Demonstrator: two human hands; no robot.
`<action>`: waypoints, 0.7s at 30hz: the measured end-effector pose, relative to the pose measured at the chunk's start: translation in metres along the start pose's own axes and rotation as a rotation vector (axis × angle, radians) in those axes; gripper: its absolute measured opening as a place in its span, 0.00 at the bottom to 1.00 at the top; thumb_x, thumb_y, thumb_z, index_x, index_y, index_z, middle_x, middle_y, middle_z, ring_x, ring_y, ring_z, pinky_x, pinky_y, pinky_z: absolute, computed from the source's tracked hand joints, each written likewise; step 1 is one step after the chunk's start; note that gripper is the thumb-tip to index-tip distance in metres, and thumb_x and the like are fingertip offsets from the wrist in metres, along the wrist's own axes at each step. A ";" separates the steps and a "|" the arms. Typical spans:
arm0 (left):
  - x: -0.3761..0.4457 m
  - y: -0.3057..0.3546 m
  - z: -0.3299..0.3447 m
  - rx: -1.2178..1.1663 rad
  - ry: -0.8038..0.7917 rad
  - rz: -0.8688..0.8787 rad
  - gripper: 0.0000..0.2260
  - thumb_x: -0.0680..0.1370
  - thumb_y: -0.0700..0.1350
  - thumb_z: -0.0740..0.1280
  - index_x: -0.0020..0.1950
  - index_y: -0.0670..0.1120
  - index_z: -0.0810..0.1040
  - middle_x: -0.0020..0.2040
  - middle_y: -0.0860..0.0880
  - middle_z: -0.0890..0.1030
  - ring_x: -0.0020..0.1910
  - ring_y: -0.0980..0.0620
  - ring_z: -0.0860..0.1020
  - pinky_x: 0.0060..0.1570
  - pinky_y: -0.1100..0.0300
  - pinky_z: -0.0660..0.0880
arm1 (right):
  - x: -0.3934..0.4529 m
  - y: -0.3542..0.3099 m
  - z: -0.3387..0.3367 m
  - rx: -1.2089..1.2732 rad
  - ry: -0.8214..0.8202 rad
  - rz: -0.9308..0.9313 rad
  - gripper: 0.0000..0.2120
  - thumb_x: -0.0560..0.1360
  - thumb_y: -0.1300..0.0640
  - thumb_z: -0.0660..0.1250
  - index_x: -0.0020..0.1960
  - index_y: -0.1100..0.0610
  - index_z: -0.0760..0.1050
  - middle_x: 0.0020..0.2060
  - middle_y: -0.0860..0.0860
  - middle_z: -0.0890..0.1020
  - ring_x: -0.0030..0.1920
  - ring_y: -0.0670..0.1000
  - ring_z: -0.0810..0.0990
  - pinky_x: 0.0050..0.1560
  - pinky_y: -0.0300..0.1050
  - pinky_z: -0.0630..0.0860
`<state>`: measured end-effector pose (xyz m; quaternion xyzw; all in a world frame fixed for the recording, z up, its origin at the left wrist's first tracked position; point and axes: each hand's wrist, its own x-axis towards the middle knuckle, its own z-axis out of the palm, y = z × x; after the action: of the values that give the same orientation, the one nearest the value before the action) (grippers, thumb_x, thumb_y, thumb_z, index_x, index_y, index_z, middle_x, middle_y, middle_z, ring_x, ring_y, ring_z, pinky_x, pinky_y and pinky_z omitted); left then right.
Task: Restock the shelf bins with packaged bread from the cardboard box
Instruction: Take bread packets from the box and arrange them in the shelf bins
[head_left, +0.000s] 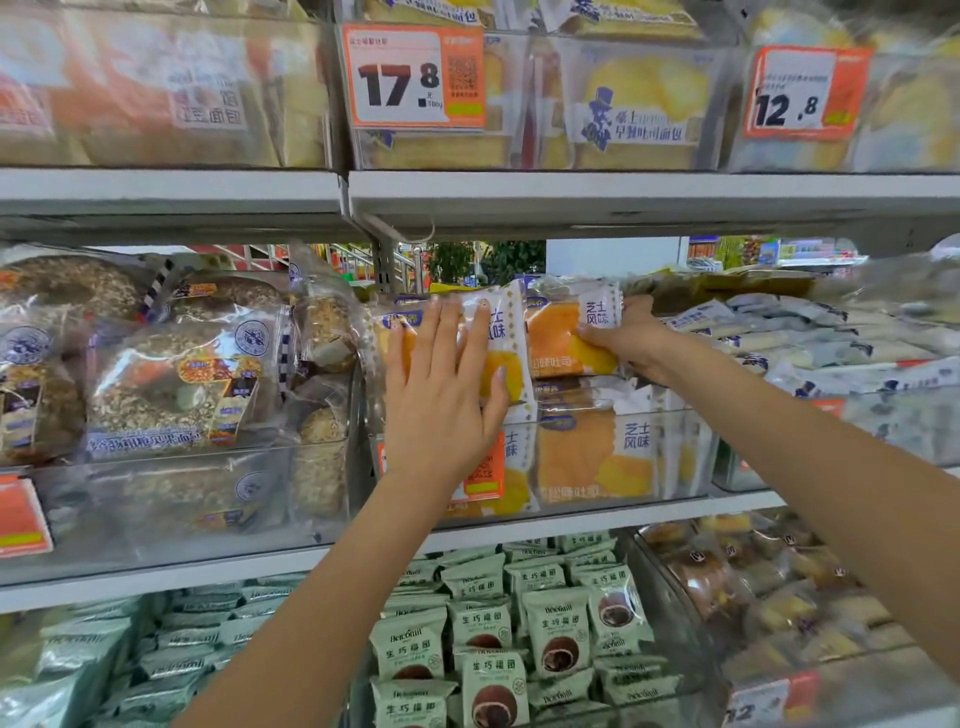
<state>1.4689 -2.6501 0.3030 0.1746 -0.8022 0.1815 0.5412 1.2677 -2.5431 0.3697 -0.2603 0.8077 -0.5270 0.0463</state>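
**Both hands on cheese-toast packs at the middle clear bin**

Head view: the landmark is the clear bin (670, 457) in the middle of the centre shelf, which holds orange-and-white packs of bread standing on edge. The left hand (441, 384) lies flat against a bread pack (506, 332) at the top left of that bin, with fingers straight and spread and the palm pressing the wrapper; it grips nothing. The right hand (631, 338) is at the top right of the bin, its fingers curled round the right edge of a second bread pack (566, 338), which sits tilted on top of the packs already in the bin. The two packs lie side by side, touching or nearly so. Behind the bin's clear front, a further pack (592, 452) stands upright, and an orange price label (485, 467) hangs on the front just below the left wrist.

Left of the bin is another clear bin of seeded ring loaves (171, 384). Right of it lie pale blue-and-white packs (831, 338). Above the bin, on the upper shelf, are a price tag reading 17.8 (413, 78) and another reading 12.8 (805, 93). Below the bin, green packets (558, 629) fill the lower shelf. The cardboard box is not in sight.
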 end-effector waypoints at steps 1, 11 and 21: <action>0.000 0.000 0.000 -0.008 0.003 0.008 0.24 0.80 0.53 0.51 0.73 0.44 0.67 0.72 0.41 0.68 0.73 0.43 0.64 0.71 0.43 0.54 | -0.006 -0.003 -0.002 -0.002 -0.007 0.015 0.45 0.71 0.49 0.73 0.74 0.56 0.46 0.68 0.57 0.69 0.66 0.60 0.71 0.63 0.58 0.73; -0.039 -0.004 -0.011 -0.151 -0.141 0.215 0.26 0.81 0.50 0.52 0.77 0.42 0.56 0.77 0.44 0.58 0.76 0.47 0.56 0.74 0.48 0.52 | -0.120 0.012 -0.012 -0.006 0.134 -0.308 0.26 0.77 0.67 0.62 0.72 0.58 0.59 0.66 0.53 0.71 0.64 0.49 0.70 0.56 0.39 0.68; -0.254 0.027 -0.029 -0.415 -0.427 0.407 0.13 0.75 0.42 0.59 0.58 0.40 0.69 0.49 0.39 0.79 0.43 0.41 0.78 0.39 0.53 0.76 | -0.275 0.209 0.088 0.025 -0.360 -0.134 0.13 0.76 0.73 0.60 0.53 0.59 0.75 0.47 0.50 0.78 0.50 0.51 0.76 0.47 0.34 0.74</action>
<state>1.5695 -2.5915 0.0733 -0.0683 -0.9353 0.0781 0.3384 1.4573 -2.4217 0.0929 -0.4030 0.7605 -0.4839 0.1582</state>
